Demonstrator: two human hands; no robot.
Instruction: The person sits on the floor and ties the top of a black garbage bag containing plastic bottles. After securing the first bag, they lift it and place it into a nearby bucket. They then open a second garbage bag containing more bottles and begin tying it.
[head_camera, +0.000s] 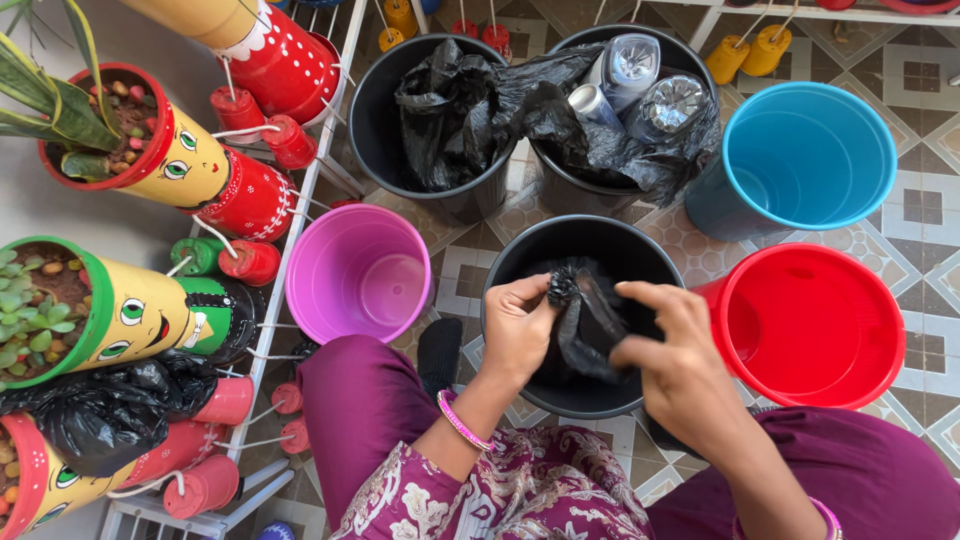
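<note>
Head view: both hands work over the near black bucket (520, 262) between the person's knees. The left hand (517, 330) pinches the knotted top of a black bag (590, 325), thumb and fingers closed on the bunched plastic. The right hand (675, 365) grips the same bag lower down on its other side, fingers curled into the folds. The bag hangs inside the bucket's mouth, partly over the near rim.

Around it stand more buckets, close together: a pink one (358, 272) to the left, a red one (810, 325) to the right almost touching the black rim, a blue one (800, 160) behind the red. Two further black buckets sit at the back; the left one (372, 110) holds a crumpled black bag, the right one (690, 60) a bag with clear plastic bottles (640, 85) on top. At far left a white wire rack (300, 200) carries painted planters (190, 165) with faces, lying on their sides, some with plants.

The hands and bag hide the near bucket's bottom. What the held bag contains cannot be made out. The person's purple trousers (360, 400) and patterned top cover the near floor tiles, and the rack is cut off at the left edge.
</note>
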